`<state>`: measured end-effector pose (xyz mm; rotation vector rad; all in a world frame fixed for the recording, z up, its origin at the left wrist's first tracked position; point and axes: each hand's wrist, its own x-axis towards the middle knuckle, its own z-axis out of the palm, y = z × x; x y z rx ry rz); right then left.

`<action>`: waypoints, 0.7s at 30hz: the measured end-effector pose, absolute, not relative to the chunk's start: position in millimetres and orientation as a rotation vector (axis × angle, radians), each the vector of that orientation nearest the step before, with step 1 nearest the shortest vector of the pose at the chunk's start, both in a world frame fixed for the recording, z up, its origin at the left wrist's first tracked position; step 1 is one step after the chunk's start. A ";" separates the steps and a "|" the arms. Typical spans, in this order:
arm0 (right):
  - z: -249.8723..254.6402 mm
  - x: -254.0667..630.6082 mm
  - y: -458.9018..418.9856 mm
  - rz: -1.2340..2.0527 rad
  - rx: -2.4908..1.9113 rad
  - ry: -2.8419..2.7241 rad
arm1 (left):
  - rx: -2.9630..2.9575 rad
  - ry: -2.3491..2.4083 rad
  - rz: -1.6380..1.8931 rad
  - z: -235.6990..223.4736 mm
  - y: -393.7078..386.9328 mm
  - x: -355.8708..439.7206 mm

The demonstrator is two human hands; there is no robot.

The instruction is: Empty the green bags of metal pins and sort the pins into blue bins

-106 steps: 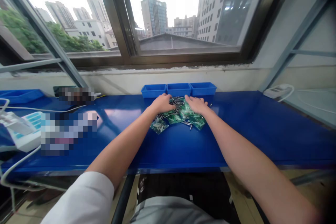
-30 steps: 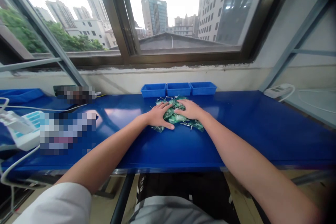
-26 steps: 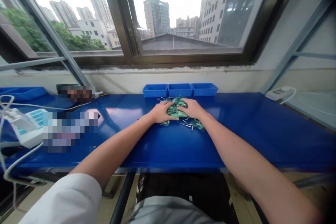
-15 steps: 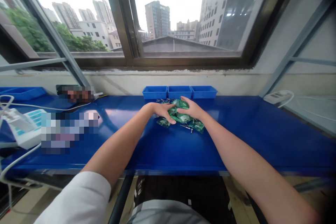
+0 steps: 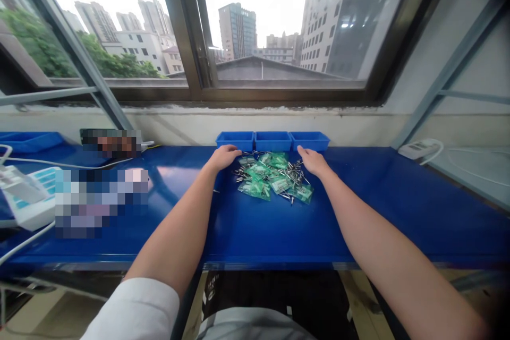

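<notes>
A pile of small clear packets with green print lies on the blue tabletop in front of me. Mixed among them are many thin loose metal pieces, rod- or screw-like, too small to name exactly. At the pile's left edge is my left hand, fingers stretched out toward it and nothing visible in them. My right hand is on the opposite side, beside the metal pieces, its fingers also extended and seemingly holding nothing. Part of each hand's fingers is turned away from view.
Three joined blue bins stand behind the pile against the wall. A white device with blue keys and a phone-like dark object are on the left, with white cables. A white power strip sits far right.
Both hands have moved off the top of the pile and apart, one to each side. The packets and metal pieces, partly covered before, now show spread out between them.
</notes>
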<state>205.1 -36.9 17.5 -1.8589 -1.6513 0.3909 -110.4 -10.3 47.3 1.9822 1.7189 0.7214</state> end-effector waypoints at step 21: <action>16.4 164.0 -48.2 0.506 -1.671 -1.989 | 1.799 2.266 0.501 31.7 -4.3 -114.2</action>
